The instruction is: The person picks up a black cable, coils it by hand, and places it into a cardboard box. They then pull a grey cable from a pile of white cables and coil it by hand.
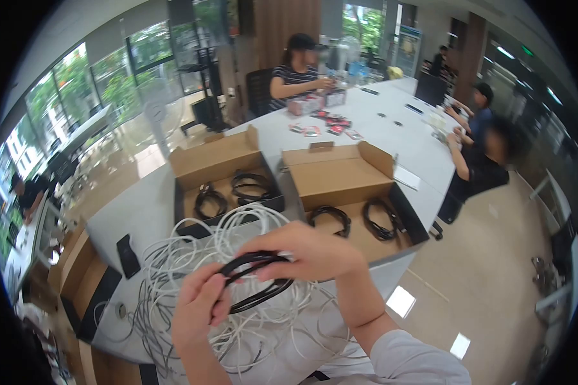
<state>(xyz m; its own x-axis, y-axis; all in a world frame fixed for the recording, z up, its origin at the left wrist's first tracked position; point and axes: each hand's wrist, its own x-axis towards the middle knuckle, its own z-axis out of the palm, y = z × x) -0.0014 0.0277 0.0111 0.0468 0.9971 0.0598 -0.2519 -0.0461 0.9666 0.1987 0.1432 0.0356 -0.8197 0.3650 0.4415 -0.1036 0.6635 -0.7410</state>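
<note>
Left hand (198,308) and right hand (309,251) grip a black cable coil (263,292) over white cables (173,256) by the table (131,208) edge.

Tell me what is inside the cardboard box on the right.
Two coiled black cables lie on the box floor. A folded flap covers its far half and the right hand hides the near corner, so anything there is unseen.

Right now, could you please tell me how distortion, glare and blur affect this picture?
Head view: strong fisheye with black corners, so the table bows; head view: the windows at left are washed out, and bright patches glare on the floor; head view: the left hand, right hand and the black cable they grip are fairly sharp, while distant people are soft.
</note>
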